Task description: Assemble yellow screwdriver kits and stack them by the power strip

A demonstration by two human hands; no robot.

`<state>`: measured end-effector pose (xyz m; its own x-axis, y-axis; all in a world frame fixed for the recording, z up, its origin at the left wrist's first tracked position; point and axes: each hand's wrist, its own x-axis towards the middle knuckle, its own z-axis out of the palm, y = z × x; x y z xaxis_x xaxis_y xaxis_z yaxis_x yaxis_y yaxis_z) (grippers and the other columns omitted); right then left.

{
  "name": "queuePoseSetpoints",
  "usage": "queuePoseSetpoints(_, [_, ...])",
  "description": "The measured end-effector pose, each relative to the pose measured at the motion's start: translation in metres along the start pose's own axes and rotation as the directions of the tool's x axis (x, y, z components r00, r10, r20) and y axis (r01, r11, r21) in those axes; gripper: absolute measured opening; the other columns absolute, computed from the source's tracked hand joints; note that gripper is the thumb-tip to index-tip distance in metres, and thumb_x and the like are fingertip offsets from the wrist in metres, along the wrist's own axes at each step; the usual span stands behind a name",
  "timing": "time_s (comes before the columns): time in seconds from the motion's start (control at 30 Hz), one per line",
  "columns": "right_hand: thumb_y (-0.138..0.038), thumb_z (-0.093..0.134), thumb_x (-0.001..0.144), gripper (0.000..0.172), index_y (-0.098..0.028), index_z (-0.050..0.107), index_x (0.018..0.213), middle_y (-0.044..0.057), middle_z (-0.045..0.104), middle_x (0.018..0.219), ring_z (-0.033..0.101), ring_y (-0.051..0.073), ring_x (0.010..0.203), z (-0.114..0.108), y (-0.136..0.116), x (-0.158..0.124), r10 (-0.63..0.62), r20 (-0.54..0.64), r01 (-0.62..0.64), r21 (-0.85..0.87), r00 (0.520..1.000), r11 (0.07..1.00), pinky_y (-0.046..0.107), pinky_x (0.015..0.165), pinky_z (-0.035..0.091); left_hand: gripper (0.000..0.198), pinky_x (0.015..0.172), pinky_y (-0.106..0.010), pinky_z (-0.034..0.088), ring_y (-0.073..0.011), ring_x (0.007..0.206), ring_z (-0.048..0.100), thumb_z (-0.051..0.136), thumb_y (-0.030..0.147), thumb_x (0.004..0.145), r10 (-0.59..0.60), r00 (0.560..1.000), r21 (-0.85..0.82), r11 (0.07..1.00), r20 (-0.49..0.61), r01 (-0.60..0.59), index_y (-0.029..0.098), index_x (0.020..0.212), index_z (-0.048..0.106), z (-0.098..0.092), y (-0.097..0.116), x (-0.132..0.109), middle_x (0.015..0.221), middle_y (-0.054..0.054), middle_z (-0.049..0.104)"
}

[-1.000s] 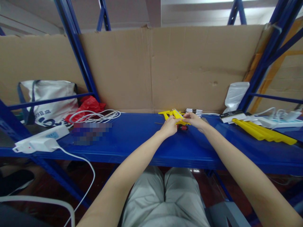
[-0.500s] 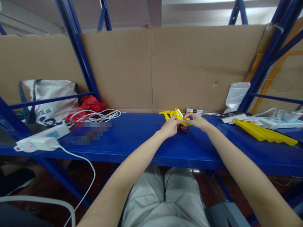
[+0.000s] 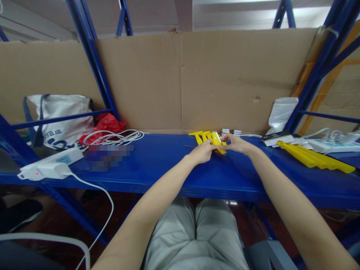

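Observation:
My left hand is closed round a yellow plastic piece with a shiny metal plate, which looks like a scraper head. From the other side, the thumb and curved fingers of my right hand meet the same piece at its right edge. Whether a small part sits between those fingertips is too small to tell. Several similar yellow pieces lie on the blue shelf just behind my left hand. Something red and black, mostly hidden, rests under the held piece. A thin rod pokes out left of my left hand.
Small black-and-white packets lie behind my right hand. Long yellow handles, a black-and-white box and a white power strip are at right. To the left are coiled white cable, a red bag and another power strip.
The held yellow piece has turned and shifted slightly right, so its metal plate shows more. My right hand's fingers have spread from a tighter pinch and now curve round the piece's edge.

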<state>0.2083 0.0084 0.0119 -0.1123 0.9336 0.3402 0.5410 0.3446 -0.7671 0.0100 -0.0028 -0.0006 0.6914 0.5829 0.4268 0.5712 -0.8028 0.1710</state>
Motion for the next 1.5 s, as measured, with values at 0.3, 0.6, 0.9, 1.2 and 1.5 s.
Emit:
queuePoseSetpoints(0.3, [-0.013, 0.069, 0.063, 0.026, -0.021, 0.052, 0.081, 0.002, 0.061, 0.086, 0.058, 0.016, 0.086, 0.006, -0.006, -0.002, 0.060, -0.001, -0.060, 0.120, 0.998, 0.991, 0.036, 0.089, 0.047, 0.045, 0.092, -0.038, 0.047, -0.0220, 0.103, 0.058, 0.046, 0.007, 0.085, -0.072, 0.996, 0.027, 0.997, -0.049, 0.073, 0.024, 0.123, 0.062, -0.001, 0.001, 0.001, 0.111, -0.009, 0.058])
queuePoseSetpoints(0.6, [-0.013, 0.057, 0.072, 0.033, -0.023, 0.047, 0.102, 0.004, 0.062, 0.107, 0.061, 0.016, 0.093, 0.029, -0.021, -0.002, 0.136, -0.079, -0.106, 0.301, 0.988, 0.948, 0.032, 0.083, 0.050, 0.048, 0.094, -0.038, 0.047, -0.0220, 0.106, 0.056, 0.046, 0.003, 0.081, -0.149, 0.977, 0.016, 0.988, -0.150, 0.153, 0.019, 0.124, 0.060, -0.003, -0.002, 0.004, 0.114, -0.011, 0.057])
queuePoseSetpoints(0.9, [-0.017, 0.052, 0.077, 0.020, -0.023, 0.048, 0.096, 0.001, 0.067, 0.089, 0.065, 0.015, 0.080, 0.036, -0.025, -0.005, 0.183, -0.021, -0.157, 0.420, 0.983, 0.894, 0.026, 0.066, 0.048, 0.049, 0.094, -0.037, 0.046, -0.0221, 0.108, 0.055, 0.045, 0.003, 0.081, -0.196, 0.965, 0.000, 0.980, -0.176, 0.199, 0.021, 0.125, 0.060, -0.003, 0.001, 0.003, 0.118, -0.010, 0.056])
queuePoseSetpoints(1.2, [-0.022, 0.060, 0.073, 0.025, -0.022, 0.048, 0.095, 0.000, 0.065, 0.082, 0.062, 0.013, 0.068, 0.031, -0.017, -0.002, 0.095, -0.028, -0.075, 0.412, 0.995, 0.908, 0.026, 0.064, 0.047, 0.049, 0.095, -0.036, 0.046, -0.0217, 0.108, 0.054, 0.046, 0.003, 0.080, -0.187, 0.965, -0.005, 0.982, -0.186, 0.190, 0.020, 0.124, 0.060, -0.001, -0.002, 0.004, 0.116, -0.010, 0.056])
queuePoseSetpoints(1.5, [-0.030, 0.062, 0.073, 0.013, -0.022, 0.052, 0.072, 0.003, 0.058, 0.082, 0.056, 0.019, 0.081, 0.024, -0.008, 0.003, -0.233, -0.159, 0.227, -0.053, 0.959, 0.972, 0.035, 0.077, 0.047, 0.051, 0.093, -0.036, 0.046, -0.0210, 0.107, 0.054, 0.046, 0.004, 0.080, -0.177, 0.965, -0.010, 0.984, -0.193, 0.178, 0.025, 0.124, 0.060, 0.001, -0.005, 0.005, 0.114, -0.007, 0.057])
